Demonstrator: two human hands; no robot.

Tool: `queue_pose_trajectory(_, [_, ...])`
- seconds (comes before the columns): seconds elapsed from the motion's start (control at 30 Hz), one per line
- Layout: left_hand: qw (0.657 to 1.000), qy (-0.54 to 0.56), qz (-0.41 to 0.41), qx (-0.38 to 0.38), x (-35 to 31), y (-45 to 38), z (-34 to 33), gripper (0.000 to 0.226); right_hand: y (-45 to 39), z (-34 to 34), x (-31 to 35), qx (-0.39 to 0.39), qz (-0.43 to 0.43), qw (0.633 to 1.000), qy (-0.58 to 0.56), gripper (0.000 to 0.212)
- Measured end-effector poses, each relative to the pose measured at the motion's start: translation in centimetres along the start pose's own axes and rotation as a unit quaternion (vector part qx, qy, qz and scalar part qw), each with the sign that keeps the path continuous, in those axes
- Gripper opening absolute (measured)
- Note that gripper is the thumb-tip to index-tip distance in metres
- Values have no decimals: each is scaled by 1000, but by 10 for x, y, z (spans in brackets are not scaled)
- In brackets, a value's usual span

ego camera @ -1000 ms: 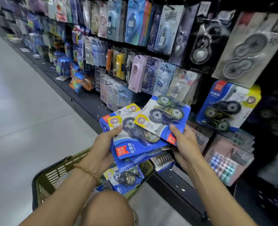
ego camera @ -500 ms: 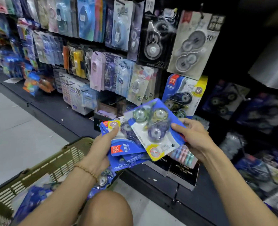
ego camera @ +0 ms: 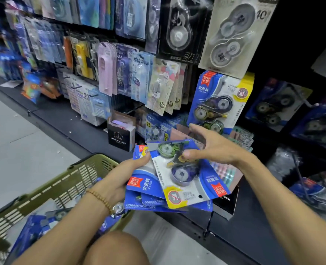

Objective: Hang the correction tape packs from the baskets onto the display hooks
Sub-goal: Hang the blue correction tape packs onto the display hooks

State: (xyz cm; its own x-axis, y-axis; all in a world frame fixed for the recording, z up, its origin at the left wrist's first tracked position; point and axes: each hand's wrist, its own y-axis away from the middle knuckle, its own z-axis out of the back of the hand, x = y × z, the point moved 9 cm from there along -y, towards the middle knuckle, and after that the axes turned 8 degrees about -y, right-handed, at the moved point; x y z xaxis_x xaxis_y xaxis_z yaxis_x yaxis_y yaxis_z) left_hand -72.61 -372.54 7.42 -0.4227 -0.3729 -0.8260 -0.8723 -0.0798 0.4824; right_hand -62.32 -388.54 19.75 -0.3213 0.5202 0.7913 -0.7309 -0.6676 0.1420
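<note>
Several correction tape packs (ego camera: 154, 188) fan from the gripping left hand (ego camera: 118, 178); right hand (ego camera: 213, 148) fingers spread above.

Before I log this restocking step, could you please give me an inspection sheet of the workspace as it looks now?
Surface: grey floor; dark base shelf under the display.
Job's things: fanned stack of blue carded correction tape packs in the left hand; top pack turned upside down; more in the olive plastic basket; matching blue pack on the hook.
Clutter: black alarm clock box.
Grippers: left hand grips the stack; right hand open, thumb on the top pack.
Cables: nothing seen.
Surroundings: wall of hanging stationery packs; far aisle blurred.
</note>
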Motion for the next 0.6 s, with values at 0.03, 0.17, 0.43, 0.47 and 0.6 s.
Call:
queue_pose_trajectory(0.03, [1000,-7,10,1,2,-2,0,35,-7,-11,2,47,2,998,38,118])
queue_pose_trajectory(0.17, [1000,-23,9,-2,2,-13,-1,49,-22,-16,0,60,-29,989,129,87])
queue_pose_trajectory(0.43, [999,13,1,-39,-2,-16,7,29,10,50,-61,-134,-155,973,-106,57])
queue_pose_trajectory(0.47, [999,20,-5,-45,-5,-16,5,27,17,49,-69,-153,-146,955,-209,62])
queue_pose_trajectory(0.6, [997,33,-34,-62,-18,-13,-5,35,44,51,-75,-232,-54,875,-422,52])
